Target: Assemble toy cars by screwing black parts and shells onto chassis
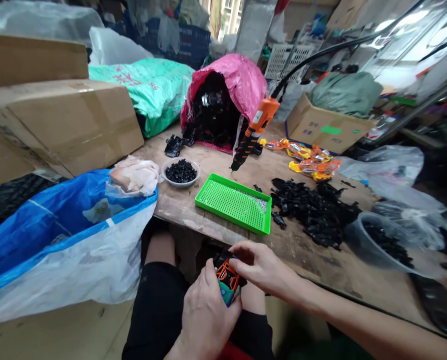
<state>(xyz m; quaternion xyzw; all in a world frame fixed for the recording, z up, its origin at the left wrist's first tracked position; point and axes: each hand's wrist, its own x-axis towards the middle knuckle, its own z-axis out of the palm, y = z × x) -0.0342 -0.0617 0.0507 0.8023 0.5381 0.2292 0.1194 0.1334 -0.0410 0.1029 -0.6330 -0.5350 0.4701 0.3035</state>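
Note:
Low over my lap, my left hand (206,307) is wrapped around a small toy car (228,278) with orange, black and teal parts. From the other side, my right hand (263,265) grips its top and far end, with thumb and fingers closed on it. The fingers cover much of the toy. On the bench just beyond lies a green perforated tray (223,205) with small silvery screws (259,202) at its right end. An orange and black electric screwdriver (256,131) hangs tip-down above the tray.
Black plastic parts (309,210) lie heaped right of the tray, near a clear tub (381,245). A bowl of small black pieces (181,172) stands to the left. Orange-yellow parts (309,160), a pink sack (242,80), a cardboard box (61,125) and a blue-lined bag (76,225) surround the workspace.

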